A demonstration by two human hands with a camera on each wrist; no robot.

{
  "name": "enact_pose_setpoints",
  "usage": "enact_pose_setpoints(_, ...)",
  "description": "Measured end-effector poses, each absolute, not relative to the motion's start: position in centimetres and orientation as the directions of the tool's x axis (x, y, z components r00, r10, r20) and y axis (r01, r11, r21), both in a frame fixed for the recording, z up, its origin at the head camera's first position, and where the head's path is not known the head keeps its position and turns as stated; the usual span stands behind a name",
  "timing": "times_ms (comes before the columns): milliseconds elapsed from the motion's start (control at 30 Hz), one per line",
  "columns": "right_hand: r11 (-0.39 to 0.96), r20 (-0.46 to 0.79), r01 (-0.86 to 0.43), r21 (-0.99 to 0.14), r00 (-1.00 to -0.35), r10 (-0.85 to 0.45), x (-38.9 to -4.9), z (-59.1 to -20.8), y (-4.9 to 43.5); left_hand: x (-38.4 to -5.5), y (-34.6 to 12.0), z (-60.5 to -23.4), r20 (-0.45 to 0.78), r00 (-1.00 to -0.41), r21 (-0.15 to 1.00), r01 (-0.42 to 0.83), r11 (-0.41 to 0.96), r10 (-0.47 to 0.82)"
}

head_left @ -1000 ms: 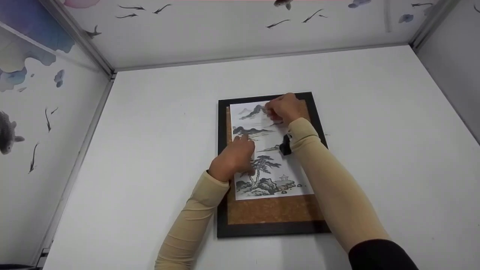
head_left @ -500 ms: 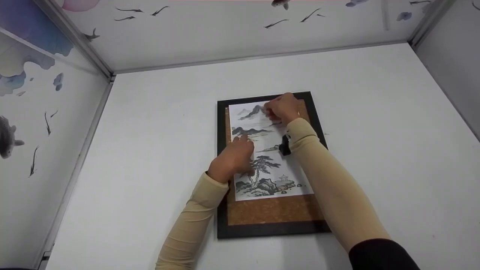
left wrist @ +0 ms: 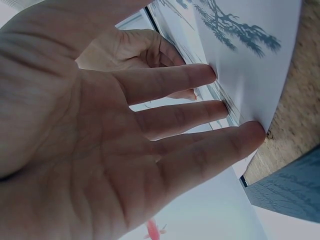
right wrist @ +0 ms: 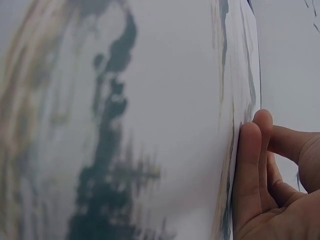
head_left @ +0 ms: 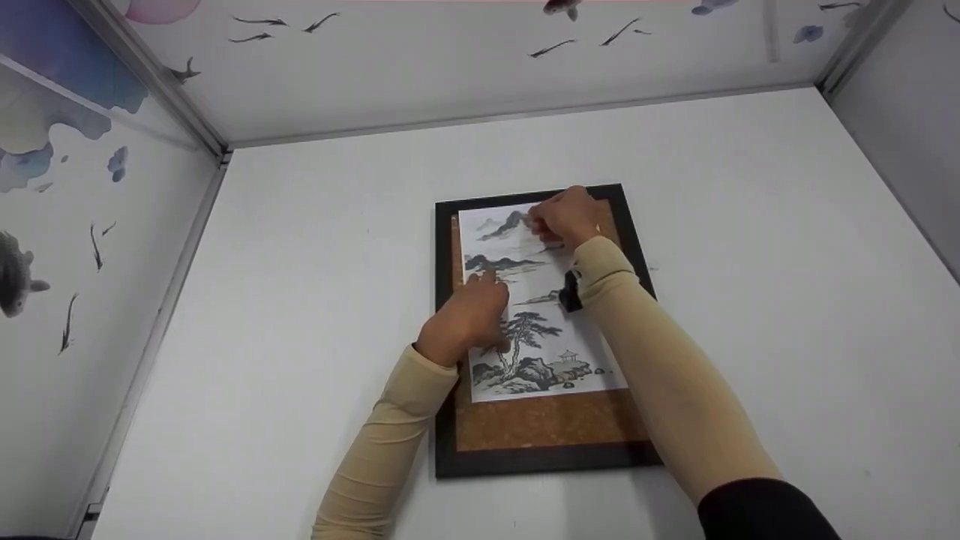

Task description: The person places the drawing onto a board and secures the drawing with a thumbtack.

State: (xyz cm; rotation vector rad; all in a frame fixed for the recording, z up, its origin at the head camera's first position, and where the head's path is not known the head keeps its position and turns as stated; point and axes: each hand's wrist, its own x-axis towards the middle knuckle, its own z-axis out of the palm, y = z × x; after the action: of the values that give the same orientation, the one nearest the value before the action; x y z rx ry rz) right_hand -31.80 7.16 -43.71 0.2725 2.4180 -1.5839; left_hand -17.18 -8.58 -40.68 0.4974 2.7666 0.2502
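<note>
A landscape ink painting on white paper (head_left: 536,289) lies over a brown mottled panel (head_left: 547,424) inside a black frame (head_left: 446,461). My left hand (head_left: 469,311) is at the painting's left side; in the left wrist view its extended fingertips (left wrist: 250,132) touch the paper near its edge. My right hand (head_left: 571,216) is at the upper right of the painting, fingers bent and tips (right wrist: 250,135) against the paper. Whether it pinches the paper cannot be told. The hand and forearm hide part of the painting's right edge. The paper bulges slightly in the wrist views.
The frame lies on a white tabletop (head_left: 322,247). White panels (head_left: 420,82) printed with fish stand at the back and left, joined by grey metal rails (head_left: 157,75). A plain panel (head_left: 900,135) stands at the right. A black wrist camera (head_left: 571,291) sits beneath the right wrist.
The head view has shifted very slightly. Both hands, the painting and the frame keep their places.
</note>
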Motion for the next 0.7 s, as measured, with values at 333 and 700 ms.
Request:
enact_pose_setpoints(333, 0.368, -0.284, 0.283, -0.886, -0.957, 0.052, -32.18, -44.10, 6.72, -17.18, -8.64, -40.79, -0.269, -0.888, 0.232, 0.316, 0.920, 0.373)
enact_pose_setpoints(700, 0.451, -0.245, 0.253, -0.856, -0.966, 0.078, -32.33, -44.23, 6.58, -17.32, -8.67, -40.80, -0.288, -0.885, 0.228, 0.309, 0.923, 0.367)
